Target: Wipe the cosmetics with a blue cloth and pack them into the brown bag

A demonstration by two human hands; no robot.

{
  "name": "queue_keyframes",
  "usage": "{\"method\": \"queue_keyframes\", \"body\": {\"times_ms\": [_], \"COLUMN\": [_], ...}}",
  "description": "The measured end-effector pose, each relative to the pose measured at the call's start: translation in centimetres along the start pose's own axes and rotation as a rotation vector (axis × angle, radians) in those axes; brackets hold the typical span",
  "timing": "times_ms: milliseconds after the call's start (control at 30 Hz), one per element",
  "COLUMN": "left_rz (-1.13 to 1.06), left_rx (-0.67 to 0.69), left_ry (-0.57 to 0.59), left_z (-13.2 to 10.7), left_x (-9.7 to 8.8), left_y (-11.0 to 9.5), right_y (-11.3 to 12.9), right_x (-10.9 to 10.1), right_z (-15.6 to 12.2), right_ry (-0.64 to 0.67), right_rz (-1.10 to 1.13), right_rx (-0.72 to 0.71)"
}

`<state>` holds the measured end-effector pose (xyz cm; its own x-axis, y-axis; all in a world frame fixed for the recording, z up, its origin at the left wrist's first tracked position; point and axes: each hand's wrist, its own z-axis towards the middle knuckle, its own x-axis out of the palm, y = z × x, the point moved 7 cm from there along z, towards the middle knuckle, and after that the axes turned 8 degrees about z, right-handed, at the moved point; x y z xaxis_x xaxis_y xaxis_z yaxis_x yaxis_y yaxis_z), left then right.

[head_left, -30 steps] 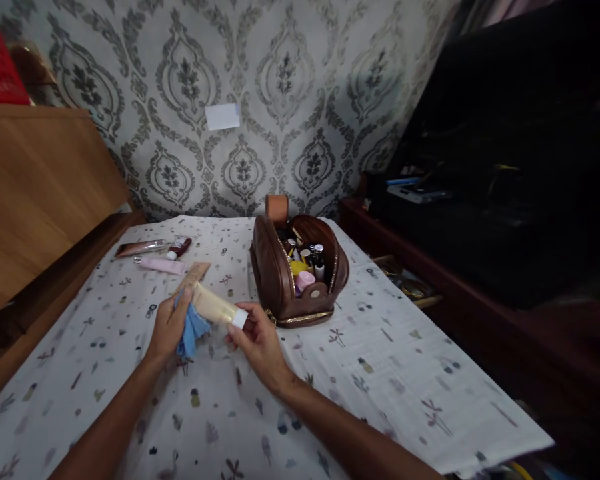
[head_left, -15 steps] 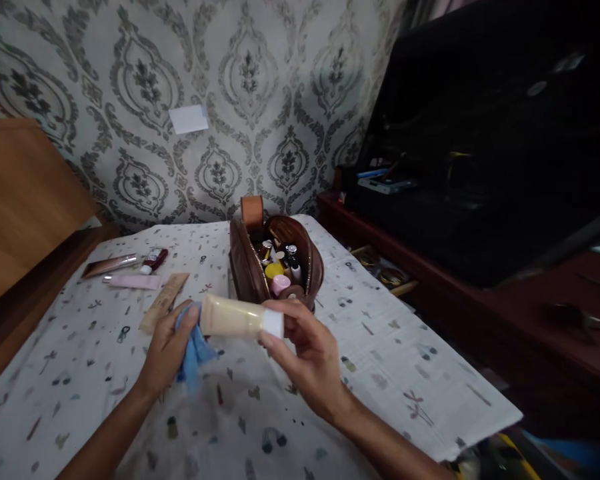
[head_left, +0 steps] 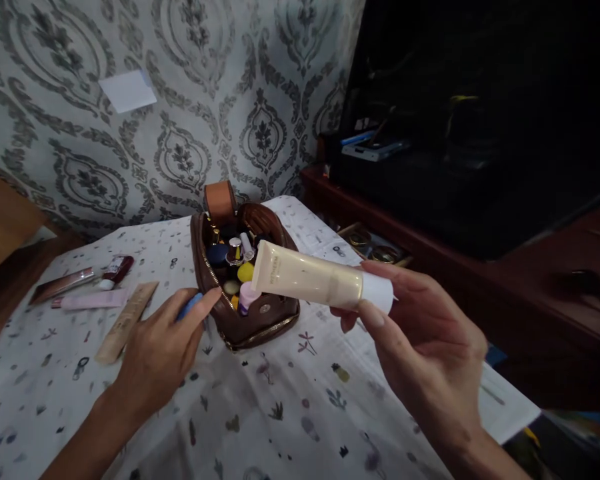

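My right hand [head_left: 420, 333] grips a cream-coloured squeeze tube [head_left: 310, 275] by its white cap, the flat end pointing left over the bag. My left hand [head_left: 165, 340] is curled around a blue cloth [head_left: 190, 305], mostly hidden behind the fingers, and its index finger reaches to the near left edge of an unzipped brown toiletry bag [head_left: 280, 320]. Inside the bag are several small bottles and jars, among them a pink jar [head_left: 249, 298] and a yellow item [head_left: 245, 271]. Beyond my left hand lies a beige tube [head_left: 126, 323] on the cloth-covered table.
Left of the bag lie a pale pink tube [head_left: 93, 299], a brownish tube [head_left: 63, 287] and a dark red bottle [head_left: 117, 272] with a white cap. A large black screen [head_left: 480, 133] stands on a reddish cabinet [head_left: 360, 210] at right. Behind is a patterned wall [head_left: 220, 100].
My right hand has carried the cream tube right and up, away from the blue cloth. My left hand has come beside the bag, the cloth now bunched in it. The view has turned right.
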<state>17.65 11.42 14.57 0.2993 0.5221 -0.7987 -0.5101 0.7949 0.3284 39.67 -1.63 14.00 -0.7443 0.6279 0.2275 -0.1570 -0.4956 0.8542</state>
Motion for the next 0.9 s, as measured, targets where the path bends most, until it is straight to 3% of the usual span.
{"method": "queue_keyframes", "body": {"times_ms": [333,633,900], "left_rz": [0.005,-0.072,-0.079], "left_rx": [0.011,-0.009,-0.014], "left_ry": [-0.126,-0.127,-0.116], "left_z": [-0.7,-1.1,-1.1], "left_x": [0.7,1.1,1.1], "left_y": [-0.1,0.2,0.3], "right_y": [-0.8,-1.0,-3.0], "right_x": [1.0,6.7,11.3], "right_z": [2.2,5.6,6.6], "right_ry": [0.101,0.434,0.671], "right_rz": [-0.173,-0.399,-0.412], "right_rx": [-0.090,-0.230,-0.080]}}
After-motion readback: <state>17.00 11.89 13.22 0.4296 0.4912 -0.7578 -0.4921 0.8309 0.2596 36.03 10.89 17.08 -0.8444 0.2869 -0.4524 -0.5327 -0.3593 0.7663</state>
